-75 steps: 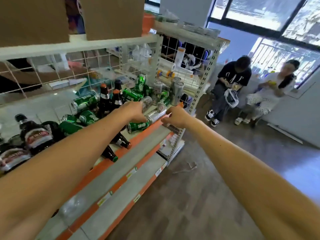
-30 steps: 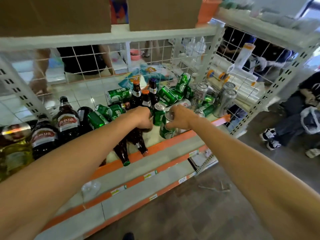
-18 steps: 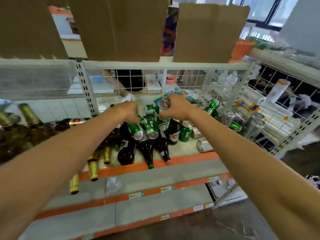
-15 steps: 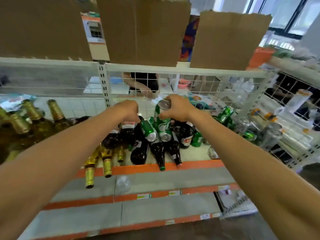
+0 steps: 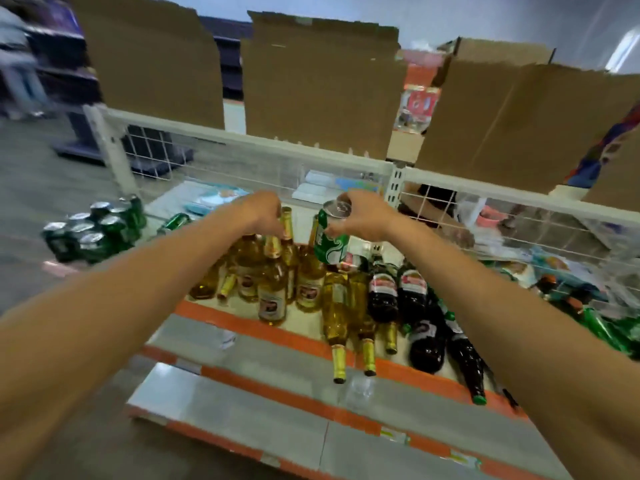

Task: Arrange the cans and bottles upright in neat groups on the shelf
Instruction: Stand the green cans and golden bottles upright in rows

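Observation:
My right hand [image 5: 367,216] grips a green can [image 5: 330,242] from above and holds it tilted in the air over the shelf [image 5: 242,323]. My left hand [image 5: 261,213] hovers with curled fingers against the gold neck of an upright yellow bottle [image 5: 286,221]; whether it grips the neck is unclear. Several yellow bottles [image 5: 273,289] stand upright below my hands. Other yellow bottles [image 5: 337,317] and dark bottles [image 5: 422,327] lie tipped toward the front edge. A group of upright green cans [image 5: 91,232] stands at the shelf's far left.
Cardboard boxes [image 5: 318,84] sit on the shelf above. A white wire grid [image 5: 485,216] backs the shelf. More green cans [image 5: 620,330] lie at the far right. Lower shelf boards [image 5: 277,407] with orange edges jut out below.
My view and both hands have swung left along the shelf, from the green cans and dark bottles to the yellow bottles. The right hand lifted a green can and still carries it.

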